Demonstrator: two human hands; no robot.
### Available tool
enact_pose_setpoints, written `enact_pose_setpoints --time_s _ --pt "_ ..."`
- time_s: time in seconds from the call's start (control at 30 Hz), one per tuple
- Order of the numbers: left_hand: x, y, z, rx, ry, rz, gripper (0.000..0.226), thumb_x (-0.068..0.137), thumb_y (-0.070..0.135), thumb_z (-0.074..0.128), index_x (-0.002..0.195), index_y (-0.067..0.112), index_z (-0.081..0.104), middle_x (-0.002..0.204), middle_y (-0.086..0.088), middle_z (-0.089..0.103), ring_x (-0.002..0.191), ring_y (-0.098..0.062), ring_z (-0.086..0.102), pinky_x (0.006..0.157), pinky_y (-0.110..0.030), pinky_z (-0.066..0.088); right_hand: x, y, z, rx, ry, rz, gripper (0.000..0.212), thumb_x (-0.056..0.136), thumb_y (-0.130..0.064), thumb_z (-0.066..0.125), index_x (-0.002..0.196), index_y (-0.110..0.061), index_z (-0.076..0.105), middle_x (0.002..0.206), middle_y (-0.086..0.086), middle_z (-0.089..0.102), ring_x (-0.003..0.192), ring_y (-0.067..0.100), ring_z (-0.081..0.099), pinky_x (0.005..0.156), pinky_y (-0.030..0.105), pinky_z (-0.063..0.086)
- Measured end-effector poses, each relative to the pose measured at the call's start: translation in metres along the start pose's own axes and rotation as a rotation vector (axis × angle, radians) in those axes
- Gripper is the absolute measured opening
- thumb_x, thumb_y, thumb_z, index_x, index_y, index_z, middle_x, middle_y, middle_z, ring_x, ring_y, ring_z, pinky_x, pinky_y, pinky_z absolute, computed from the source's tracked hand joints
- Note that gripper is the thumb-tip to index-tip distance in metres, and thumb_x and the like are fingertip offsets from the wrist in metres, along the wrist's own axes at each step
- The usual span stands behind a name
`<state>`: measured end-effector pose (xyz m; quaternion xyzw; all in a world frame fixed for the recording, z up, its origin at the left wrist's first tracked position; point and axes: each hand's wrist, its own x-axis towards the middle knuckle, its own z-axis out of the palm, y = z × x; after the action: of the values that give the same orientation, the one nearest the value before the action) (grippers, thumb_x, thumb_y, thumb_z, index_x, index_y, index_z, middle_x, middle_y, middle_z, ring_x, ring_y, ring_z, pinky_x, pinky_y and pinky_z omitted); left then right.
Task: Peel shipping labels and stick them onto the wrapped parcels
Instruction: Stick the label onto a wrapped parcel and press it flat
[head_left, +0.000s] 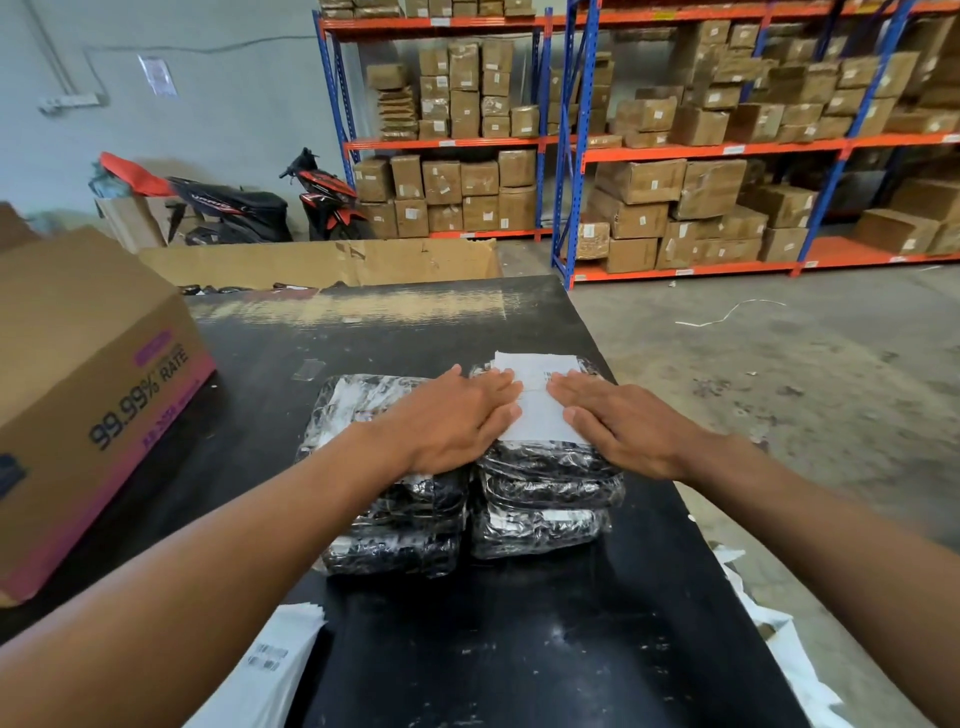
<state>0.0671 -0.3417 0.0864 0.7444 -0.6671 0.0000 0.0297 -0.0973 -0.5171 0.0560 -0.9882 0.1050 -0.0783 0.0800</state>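
From my remote view, the straight fingers (496, 395) of the left hand (452, 421) and right hand (623, 428) grip nothing. They press flat on a white shipping label (540, 415) atop the right-hand stack of wrapped parcels (545, 488). A second stack (395, 545) touches it on the left, both on the black table (519, 649).
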Motion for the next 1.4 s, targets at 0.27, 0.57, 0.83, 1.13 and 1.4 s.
enact_pose_setpoints --time_s 0.27,0.57,0.83,1.13,1.4 --pt "-0.038 0.023 0.015 0.218 -0.006 0.143 0.057 0.106 0.038 0.014 0.155 0.009 0.016 0.162 -0.009 0.015 0.151 -0.016 0.010 0.120 -0.032 -0.005 -0.001 0.003 0.001 0.009 -0.002 -0.018 0.066 0.096 -0.047 0.016 0.153 -0.016 0.029 0.160 -0.002 0.026 0.149 0.009 0.016 0.118 0.021 0.007" --pt "-0.036 0.042 0.007 0.337 0.015 0.150 0.059 0.105 0.040 0.010 0.155 0.009 0.008 0.162 -0.012 0.006 0.151 -0.019 0.003 0.121 -0.037 -0.007 -0.001 0.000 0.001 -0.001 0.012 -0.016 0.067 0.095 -0.046 0.015 0.152 -0.014 0.030 0.159 0.000 0.028 0.149 0.011 0.018 0.115 0.018 0.007" --pt "-0.054 0.021 -0.002 0.287 -0.036 0.151 0.061 0.101 0.040 0.007 0.154 0.012 0.015 0.162 -0.007 0.014 0.150 -0.014 0.011 0.118 -0.028 -0.011 -0.002 0.000 0.003 -0.009 0.028 -0.010 0.066 0.096 -0.046 0.016 0.152 -0.015 0.031 0.159 -0.002 0.029 0.149 0.011 0.020 0.115 0.020 0.008" --pt "0.009 0.003 -0.002 0.049 -0.141 0.045 0.053 0.107 0.035 0.017 0.154 0.011 0.019 0.162 -0.004 0.016 0.149 -0.008 0.010 0.116 -0.029 -0.007 -0.002 0.002 0.001 -0.006 0.005 -0.022 0.065 0.097 -0.047 0.015 0.153 -0.017 0.029 0.160 -0.004 0.026 0.149 0.009 0.016 0.117 0.019 0.005" --pt "0.008 -0.008 -0.017 0.046 -0.108 0.049 0.053 0.106 0.033 0.018 0.154 0.010 0.022 0.161 -0.003 0.017 0.149 -0.008 0.011 0.118 -0.024 -0.006 -0.002 0.000 0.002 0.019 0.034 -0.017 0.064 0.097 -0.044 0.017 0.153 -0.015 0.030 0.160 -0.002 0.028 0.149 0.010 0.017 0.115 0.017 0.005"
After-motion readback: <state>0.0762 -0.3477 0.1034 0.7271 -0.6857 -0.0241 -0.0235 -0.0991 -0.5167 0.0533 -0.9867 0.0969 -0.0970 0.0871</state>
